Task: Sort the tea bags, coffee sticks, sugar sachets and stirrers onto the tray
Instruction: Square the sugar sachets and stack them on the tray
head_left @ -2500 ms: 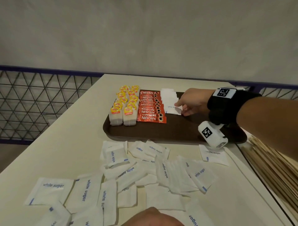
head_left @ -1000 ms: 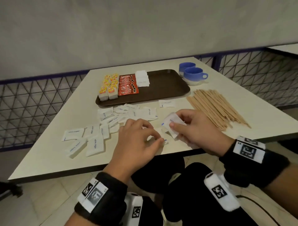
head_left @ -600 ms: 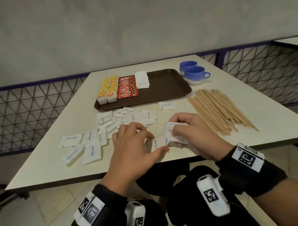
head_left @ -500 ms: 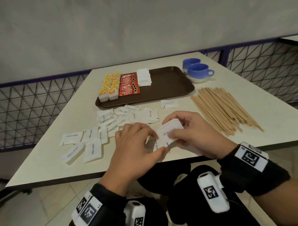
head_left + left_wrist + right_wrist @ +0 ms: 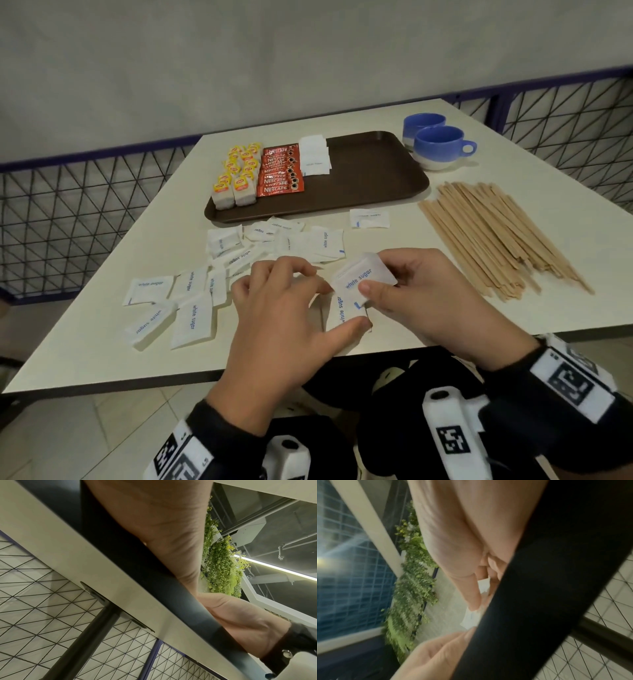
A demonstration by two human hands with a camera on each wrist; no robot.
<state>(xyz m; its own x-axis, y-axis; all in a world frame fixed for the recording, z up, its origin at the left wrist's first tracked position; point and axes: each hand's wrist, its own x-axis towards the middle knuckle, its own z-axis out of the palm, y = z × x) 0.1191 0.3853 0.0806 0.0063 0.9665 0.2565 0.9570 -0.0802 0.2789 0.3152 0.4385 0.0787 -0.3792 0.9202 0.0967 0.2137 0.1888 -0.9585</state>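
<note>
At the desk's (image 5: 102,294) near edge, the right hand (image 5: 418,298) pinches a small stack of sachets (image 5: 364,275); the left hand (image 5: 284,308) pinches another sachet (image 5: 342,310) just below it.

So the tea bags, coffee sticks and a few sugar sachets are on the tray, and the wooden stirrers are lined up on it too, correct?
Not quite. In the head view the wooden stirrers lie in a pile on the table, right of the tray, not on it. The tea bags, coffee sticks and a few sugar sachets are on the tray.
</note>
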